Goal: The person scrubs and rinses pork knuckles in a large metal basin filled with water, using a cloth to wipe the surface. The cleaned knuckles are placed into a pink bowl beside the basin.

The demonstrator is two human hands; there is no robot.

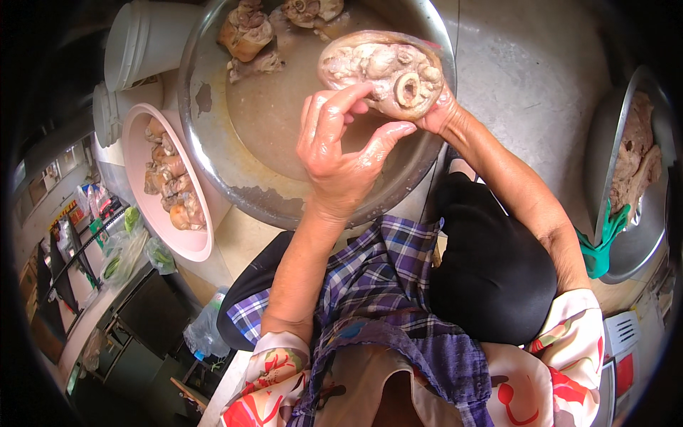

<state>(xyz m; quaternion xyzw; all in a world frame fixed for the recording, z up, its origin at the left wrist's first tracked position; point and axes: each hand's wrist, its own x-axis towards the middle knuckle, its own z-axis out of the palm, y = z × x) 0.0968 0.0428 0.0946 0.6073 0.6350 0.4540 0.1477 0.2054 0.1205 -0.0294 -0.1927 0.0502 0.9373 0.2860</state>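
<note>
A large piece of bone-in meat (382, 72), its cut face with a round hollow bone turned up, is held above a wide metal basin (256, 200). My right hand (438, 109) grips it from the right and below, its fingers mostly hidden behind the meat. My left hand (341, 147) is at its lower left edge, index finger touching the cut face, thumb spread away. Cloudy liquid stands in the basin, with several meat pieces (245, 32) at its upper left.
Left of the basin stand a pink tub (205, 235) of meat pieces and white buckets (152, 42). At the right, a metal bowl (600, 160) holds meat, a green glove (603, 251) over its rim. Plastic bags (125, 256) with vegetables lie at the left.
</note>
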